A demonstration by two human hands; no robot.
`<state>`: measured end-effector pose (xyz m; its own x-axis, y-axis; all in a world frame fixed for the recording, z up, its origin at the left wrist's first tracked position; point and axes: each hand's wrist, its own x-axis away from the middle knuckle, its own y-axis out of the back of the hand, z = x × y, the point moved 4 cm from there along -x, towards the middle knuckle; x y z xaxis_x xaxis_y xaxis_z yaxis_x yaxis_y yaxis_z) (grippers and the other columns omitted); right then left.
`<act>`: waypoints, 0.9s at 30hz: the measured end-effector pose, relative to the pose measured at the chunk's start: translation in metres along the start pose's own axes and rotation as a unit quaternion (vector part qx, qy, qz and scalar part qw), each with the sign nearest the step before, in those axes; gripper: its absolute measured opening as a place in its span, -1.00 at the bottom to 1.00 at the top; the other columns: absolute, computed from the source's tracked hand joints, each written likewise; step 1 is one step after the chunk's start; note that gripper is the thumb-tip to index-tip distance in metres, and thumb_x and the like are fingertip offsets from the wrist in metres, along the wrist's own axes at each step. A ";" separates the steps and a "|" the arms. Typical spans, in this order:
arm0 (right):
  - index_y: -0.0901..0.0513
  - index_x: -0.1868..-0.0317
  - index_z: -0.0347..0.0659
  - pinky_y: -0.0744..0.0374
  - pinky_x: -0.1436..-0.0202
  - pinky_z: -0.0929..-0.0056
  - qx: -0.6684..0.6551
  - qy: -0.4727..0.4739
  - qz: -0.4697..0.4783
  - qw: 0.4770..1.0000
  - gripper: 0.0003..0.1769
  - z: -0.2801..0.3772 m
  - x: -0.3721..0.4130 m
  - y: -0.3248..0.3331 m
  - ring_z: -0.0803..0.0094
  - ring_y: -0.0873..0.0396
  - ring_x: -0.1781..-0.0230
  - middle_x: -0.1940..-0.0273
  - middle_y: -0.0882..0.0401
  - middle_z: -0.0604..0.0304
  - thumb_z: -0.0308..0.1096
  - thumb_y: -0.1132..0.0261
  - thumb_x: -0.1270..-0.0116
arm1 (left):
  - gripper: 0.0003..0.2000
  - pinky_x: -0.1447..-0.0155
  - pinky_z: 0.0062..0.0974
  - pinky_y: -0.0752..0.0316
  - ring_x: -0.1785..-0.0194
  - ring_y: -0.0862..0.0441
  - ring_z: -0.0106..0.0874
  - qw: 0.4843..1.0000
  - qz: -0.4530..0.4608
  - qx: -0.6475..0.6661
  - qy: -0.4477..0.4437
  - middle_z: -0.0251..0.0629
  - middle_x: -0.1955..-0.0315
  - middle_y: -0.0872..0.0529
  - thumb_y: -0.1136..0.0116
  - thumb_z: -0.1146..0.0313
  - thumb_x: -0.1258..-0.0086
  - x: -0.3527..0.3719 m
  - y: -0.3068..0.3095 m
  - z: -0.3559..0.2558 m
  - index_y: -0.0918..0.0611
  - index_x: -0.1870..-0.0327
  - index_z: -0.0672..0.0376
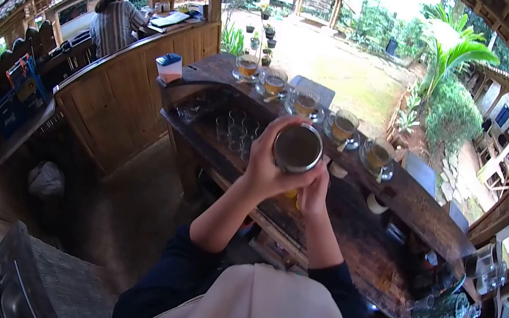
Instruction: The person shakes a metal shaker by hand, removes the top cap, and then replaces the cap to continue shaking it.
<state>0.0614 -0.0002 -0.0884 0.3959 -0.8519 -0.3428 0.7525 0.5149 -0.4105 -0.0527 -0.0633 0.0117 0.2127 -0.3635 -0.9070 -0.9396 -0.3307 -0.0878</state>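
Observation:
A round metal-rimmed container (pixel 298 147) with a dull brownish inside or top is held up over the wooden counter. My left hand (pixel 265 166) wraps round its left side and underside. Against its lower right side is my right hand (pixel 314 189), fingers closed, partly behind the container. Beyond it, a row of glass cups with amber drink stands on saucers along the raised ledge, among them one cup (pixel 345 126) just behind the container and another (pixel 378 155) farther right. Several empty glasses (pixel 236 130) stand in the recessed counter at left. Something yellow shows below the container.
A white tub with a blue lid (pixel 169 67) stands at the counter's left end. Glassware and a jar (pixel 450 307) crowd the right end. Another person (pixel 115 23) is at a separate wooden counter (pixel 138 87) at upper left. A wooden surface (pixel 66 282) is at lower left.

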 end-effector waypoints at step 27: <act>-0.17 -0.34 -0.25 -0.31 -0.30 0.27 -0.100 -0.061 0.081 0.990 -0.10 -0.006 0.029 0.003 0.20 -0.35 -0.24 -0.21 -0.34 0.01 0.36 0.11 -0.29 | -0.15 -0.21 -0.26 -0.32 -0.16 -0.40 -0.23 0.981 0.054 -0.100 -0.155 -0.08 -0.08 -0.42 -0.49 0.15 0.09 0.043 -0.009 -0.051 -0.23 -0.21 0.22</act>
<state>0.0717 -0.0227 -0.1049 0.5716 -0.7562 -0.3185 0.5598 0.6432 -0.5223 -0.0210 -0.1208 -0.0057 -0.0050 -0.1342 -0.9909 -0.8743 -0.4804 0.0694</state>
